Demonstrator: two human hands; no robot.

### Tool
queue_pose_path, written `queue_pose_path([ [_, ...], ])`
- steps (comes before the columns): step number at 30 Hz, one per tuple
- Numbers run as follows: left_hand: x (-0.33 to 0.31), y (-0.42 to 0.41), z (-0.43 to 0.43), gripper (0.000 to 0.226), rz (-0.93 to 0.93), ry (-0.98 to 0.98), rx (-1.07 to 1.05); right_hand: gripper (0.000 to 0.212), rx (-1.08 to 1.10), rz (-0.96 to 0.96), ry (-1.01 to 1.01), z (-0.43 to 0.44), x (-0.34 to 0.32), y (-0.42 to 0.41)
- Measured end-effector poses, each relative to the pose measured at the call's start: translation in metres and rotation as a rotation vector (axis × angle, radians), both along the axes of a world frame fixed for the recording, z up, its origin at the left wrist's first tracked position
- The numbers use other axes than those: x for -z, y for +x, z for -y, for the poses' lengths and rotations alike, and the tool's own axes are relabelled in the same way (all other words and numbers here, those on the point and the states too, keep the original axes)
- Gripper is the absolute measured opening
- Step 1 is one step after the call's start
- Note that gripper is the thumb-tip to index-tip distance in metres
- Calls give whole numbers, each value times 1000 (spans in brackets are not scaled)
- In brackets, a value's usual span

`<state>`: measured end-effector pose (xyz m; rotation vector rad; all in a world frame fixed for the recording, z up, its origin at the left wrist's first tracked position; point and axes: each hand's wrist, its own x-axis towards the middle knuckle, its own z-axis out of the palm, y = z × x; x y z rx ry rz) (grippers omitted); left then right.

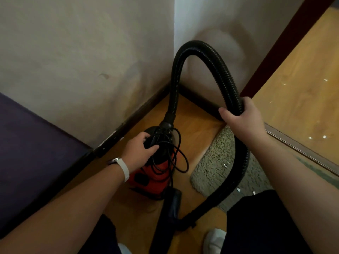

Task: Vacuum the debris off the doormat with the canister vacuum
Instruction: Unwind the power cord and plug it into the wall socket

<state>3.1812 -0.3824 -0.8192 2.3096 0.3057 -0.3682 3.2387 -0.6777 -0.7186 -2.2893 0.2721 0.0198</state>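
**Both hands gripping the vacuum in the corner**

I am watching the left hand closing its fingers around the black top of the red canister vacuum, among loose power cord. The right hand is wrapping fully around the ribbed hose at two o'clock from the canister. The doormat, at three o'clock, is carrying white debris. I am reading no labels.

Vacuum in the corner, doormat to its right.
The vacuum sits on the floor where two walls meet, cord piled on top. Its hose arches up, then runs down across the doormat, which carries scraps.
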Motion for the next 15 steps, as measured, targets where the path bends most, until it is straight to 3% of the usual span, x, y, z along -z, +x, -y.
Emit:
queue_pose_path([
  [5,-6,-13,-2,24,131,215,78,68,-18,108,-80,-4,-13,-23],
  [7,-8,-13,-2,21,149,232,95,70,-35,162,-183,-6,-16,-27],
  [12,-10,-9,-2,13,120,54,5,38,-325,578,-434,-34,-18,-35],
  [15,-11,-10,0,17,111,-63,-58,32,-557,479,-445,-58,-8,-38],
])
